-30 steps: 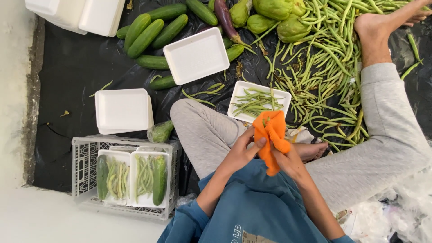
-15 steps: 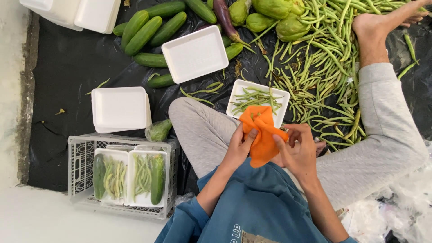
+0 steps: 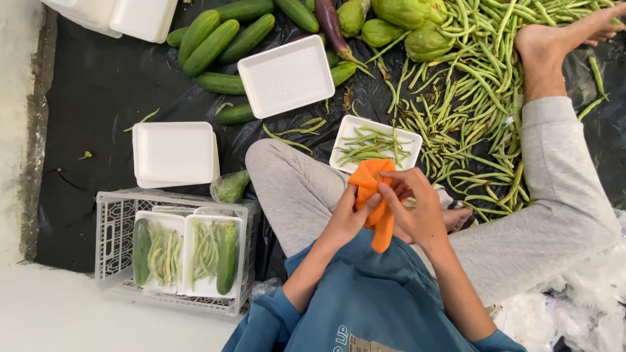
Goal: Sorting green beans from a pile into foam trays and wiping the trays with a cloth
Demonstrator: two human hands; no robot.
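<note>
An orange cloth point(image 3: 375, 199) is held over the lap, just in front of a tray of beans point(image 3: 373, 145). It is pinched from both sides: left hand point(image 3: 349, 218) closed on its lower left edge, thumb pressed against the fabric; right hand point(image 3: 417, 208) closed on its upper right, fingers curled over the fold. The bottom end hangs free between the wrists.

Judgement on handling: the cloth looks soft and bunched, so it is best worked with fingertips kept close together and the loose tail kept off the beans tray. A firm pinch on each side should stop it slipping.

Pose: both forearms are drawn in from the body, elbows low, wrists angled toward each other, hands nearly touching above the crossed legs. Palms face inward.

Around: a white crate point(image 3: 111, 221) with two filled trays sits to the left; empty foam trays point(image 3: 175, 153) lie beyond it; cucumbers point(image 3: 215, 39) and loose beans point(image 3: 476, 85) are spread on black sheet point(image 3: 98, 91).
</note>
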